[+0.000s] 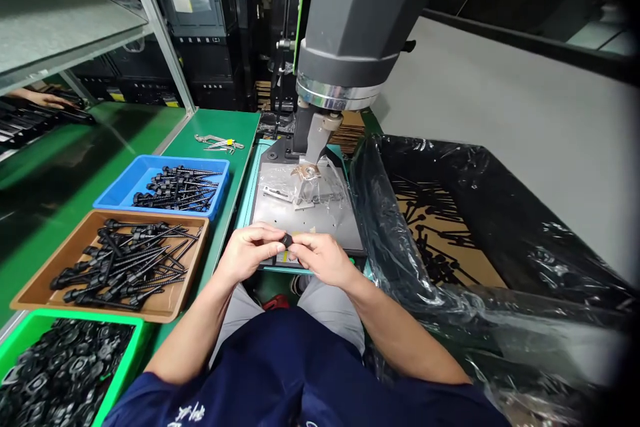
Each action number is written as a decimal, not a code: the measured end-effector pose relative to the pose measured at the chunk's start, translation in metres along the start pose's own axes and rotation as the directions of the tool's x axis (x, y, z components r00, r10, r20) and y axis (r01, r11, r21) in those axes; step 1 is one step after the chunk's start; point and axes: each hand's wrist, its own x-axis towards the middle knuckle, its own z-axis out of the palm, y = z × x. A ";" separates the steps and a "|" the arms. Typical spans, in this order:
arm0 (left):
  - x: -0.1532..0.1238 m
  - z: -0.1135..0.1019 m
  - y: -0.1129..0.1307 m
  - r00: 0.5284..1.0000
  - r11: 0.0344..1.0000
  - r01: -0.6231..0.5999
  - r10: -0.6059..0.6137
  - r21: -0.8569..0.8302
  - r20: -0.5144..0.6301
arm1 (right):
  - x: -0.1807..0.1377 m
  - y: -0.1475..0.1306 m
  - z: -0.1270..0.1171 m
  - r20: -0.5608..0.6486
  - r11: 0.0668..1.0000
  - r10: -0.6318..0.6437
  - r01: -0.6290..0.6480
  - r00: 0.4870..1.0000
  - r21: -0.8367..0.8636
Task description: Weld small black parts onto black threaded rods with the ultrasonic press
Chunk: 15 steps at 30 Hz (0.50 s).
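My left hand (249,250) and my right hand (324,256) meet in front of me, just above the near edge of a grey machine plate (280,213). Both pinch a small black part (287,240) between their fingertips. Further back on the plate stands a fixture under clear plastic (306,181), right below the horn of a large grey press head (345,33). My forearms reach forward from a dark blue shirt.
Left of me on the green bench are a blue tray (125,183) and a brown tray (45,280) of long black pins, and a green bin (30,327) of black ring parts. A carton lined with black plastic (475,213) holds more pins on the right. Another person's hand (43,99) rests far left.
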 end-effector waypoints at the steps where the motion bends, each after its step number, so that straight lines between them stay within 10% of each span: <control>1: 0.001 0.000 -0.001 1.000 1.000 -0.005 0.004 0.017 0.011 | 0.001 0.000 0.001 0.027 0.995 0.065 -0.066 0.998 0.075; 10: 0.023 0.017 -0.039 0.998 0.997 -0.066 0.067 0.042 -0.021 | 0.020 0.047 0.019 -0.149 0.916 0.203 -0.133 0.968 0.379; 15: 0.063 0.032 -0.063 0.954 0.918 0.237 -0.282 -0.319 -0.101 | 0.038 0.082 0.013 -0.204 0.837 0.306 -0.161 0.930 0.522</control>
